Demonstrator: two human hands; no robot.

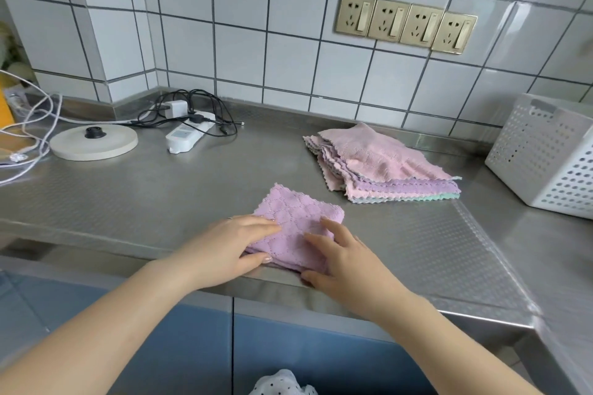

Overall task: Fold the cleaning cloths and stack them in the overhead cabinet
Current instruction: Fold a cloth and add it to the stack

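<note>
Hands come first in the head view. The left hand (224,247) lies flat on the left part of a folded purple cloth (296,228), its fingers straight and close together, pointing toward 2 o'clock, with the thumb laid along the cloth's near edge. The right hand (337,260) rests on the right part of the same cloth, its fingers spread and only slightly bent, pointing toward 11 o'clock; its thumb sits at the cloth's near corner, right at the counter's front lip. Neither hand pinches the fabric; both press it down from above.

The purple cloth lies near the front edge of the steel counter (160,196), close to the middle of the view. At 1 o'clock from it, well apart, sits a loose pile of cloths (385,167), pink on top with purple and green edges showing below. At 3 o'clock from that pile, a white perforated basket (545,157) stands against the right side.

At 10 o'clock from the purple cloth, far back on the counter, lies a white power strip (189,135) with black cables (205,106) looped over it. Just left of it sits a round cream kettle base (93,142), with white cords (38,125) trailing off the left edge. On the tiled wall (240,42), at 12 o'clock from the pile, a row of four gold sockets (406,24) is mounted. Blue cabinet doors (321,353) show below the counter.
</note>
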